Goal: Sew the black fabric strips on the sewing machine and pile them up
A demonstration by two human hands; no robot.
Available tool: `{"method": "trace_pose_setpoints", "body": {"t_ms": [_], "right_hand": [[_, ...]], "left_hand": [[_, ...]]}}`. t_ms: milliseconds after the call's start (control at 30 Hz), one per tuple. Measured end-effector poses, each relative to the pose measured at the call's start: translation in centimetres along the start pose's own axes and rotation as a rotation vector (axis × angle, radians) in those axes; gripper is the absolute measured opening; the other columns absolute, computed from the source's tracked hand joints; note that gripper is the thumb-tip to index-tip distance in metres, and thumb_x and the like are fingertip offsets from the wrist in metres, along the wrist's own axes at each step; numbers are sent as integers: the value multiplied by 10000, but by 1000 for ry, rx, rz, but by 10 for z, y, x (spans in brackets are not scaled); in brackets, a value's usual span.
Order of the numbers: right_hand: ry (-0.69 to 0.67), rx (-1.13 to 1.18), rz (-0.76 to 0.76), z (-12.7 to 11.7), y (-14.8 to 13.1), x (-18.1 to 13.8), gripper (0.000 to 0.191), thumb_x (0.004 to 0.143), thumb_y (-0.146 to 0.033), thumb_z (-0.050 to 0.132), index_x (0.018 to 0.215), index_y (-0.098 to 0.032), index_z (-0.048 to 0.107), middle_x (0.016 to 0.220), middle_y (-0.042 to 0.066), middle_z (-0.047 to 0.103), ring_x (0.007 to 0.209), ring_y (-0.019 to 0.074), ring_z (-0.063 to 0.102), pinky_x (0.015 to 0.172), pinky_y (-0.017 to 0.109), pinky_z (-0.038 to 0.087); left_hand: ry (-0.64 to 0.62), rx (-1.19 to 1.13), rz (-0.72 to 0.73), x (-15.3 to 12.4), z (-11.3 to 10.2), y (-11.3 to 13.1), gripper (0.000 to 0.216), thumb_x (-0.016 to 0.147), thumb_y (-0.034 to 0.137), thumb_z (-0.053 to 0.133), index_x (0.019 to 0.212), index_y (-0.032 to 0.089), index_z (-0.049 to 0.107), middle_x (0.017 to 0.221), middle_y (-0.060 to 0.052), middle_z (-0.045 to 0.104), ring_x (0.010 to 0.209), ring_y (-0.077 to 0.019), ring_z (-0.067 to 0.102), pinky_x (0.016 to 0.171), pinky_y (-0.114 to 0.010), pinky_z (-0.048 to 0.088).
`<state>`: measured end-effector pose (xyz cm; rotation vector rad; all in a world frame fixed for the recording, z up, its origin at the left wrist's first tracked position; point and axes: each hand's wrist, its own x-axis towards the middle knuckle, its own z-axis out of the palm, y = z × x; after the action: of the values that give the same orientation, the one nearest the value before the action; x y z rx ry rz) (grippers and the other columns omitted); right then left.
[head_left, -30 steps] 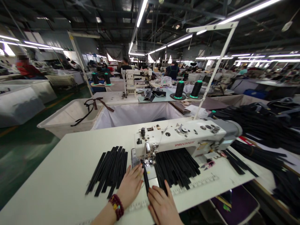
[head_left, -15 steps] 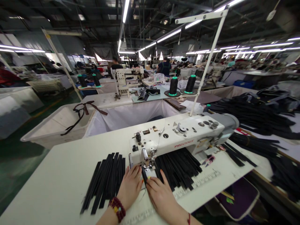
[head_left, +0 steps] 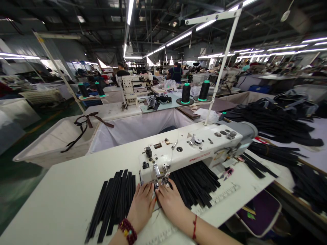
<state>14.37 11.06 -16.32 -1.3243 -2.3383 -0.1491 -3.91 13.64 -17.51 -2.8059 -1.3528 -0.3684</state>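
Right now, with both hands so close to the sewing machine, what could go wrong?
The left hand and right hand are very near the metal parts at the end of the sewing machine, so either could get pinched or pricked. The left hand is also beside the left pile of black strips, so a sideways bump might mess it up. The beaded bracelet could catch on those strips, too.

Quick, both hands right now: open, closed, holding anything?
Left hand: open, palm down at the sewing machine; whether it holds anything cannot be told.
Right hand: open, palm down there too; holding cannot be told either.
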Motion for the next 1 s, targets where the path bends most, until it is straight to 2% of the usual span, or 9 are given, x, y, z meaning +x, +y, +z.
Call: {"method": "trace_pose_setpoints", "body": {"t_ms": [100,200,367,567,767,900,1000], "right_hand": [[-3,-28,47,5,-3,7,197,967,-111,554,1139,-133,646,1111,107,685,1041,258,604,1015,473,411],[6,-30,67,2,-7,9,208,959,-83,539,1132,-131,644,1076,107,686,1015,254,601,976,444,414],[38,-3,78,-14,-18,-25,156,939,-119,550,1044,-177,650,919,59,658,881,230,585,951,425,386],[265,144,1,-19,-24,-80,186,938,-186,517,1097,-212,611,943,27,648,866,192,584,1068,413,266],[230,221,-4,-22,-24,-80,243,901,-168,550,1136,-215,594,997,25,658,934,189,595,1174,436,147],[231,241,1,-26,-25,-78,243,884,-150,549,1115,-211,596,988,28,654,943,192,598,1185,445,134],[232,261,11,-27,-25,-79,231,882,-146,544,1096,-216,595,975,25,654,943,192,601,1183,441,139]], "left_hand": [[-19,3,-4,0,-1,1,399,941,246,495,1318,151,587,1306,-137,649,1260,-332,533,1109,-580,372],[-17,10,-12,1,-2,3,401,948,228,478,1329,150,575,1336,-134,635,1284,-324,515,1114,-587,363],[-29,42,-24,2,-5,8,406,962,244,470,1338,120,563,1356,-143,623,1304,-322,499,1114,-583,365],[-77,33,-54,5,-13,11,415,941,229,495,1335,122,569,1364,-138,621,1314,-322,497,1134,-588,339],[-65,27,-53,3,-12,16,434,944,236,504,1360,120,549,1369,-146,613,1317,-312,493,1142,-581,332],[-66,10,-71,0,-13,17,441,931,225,516,1355,110,551,1373,-156,605,1325,-319,485,1133,-588,339],[-32,-60,-37,6,-22,5,389,936,216,497,1306,145,594,1316,-142,641,1272,-305,534,1117,-597,348]]}}
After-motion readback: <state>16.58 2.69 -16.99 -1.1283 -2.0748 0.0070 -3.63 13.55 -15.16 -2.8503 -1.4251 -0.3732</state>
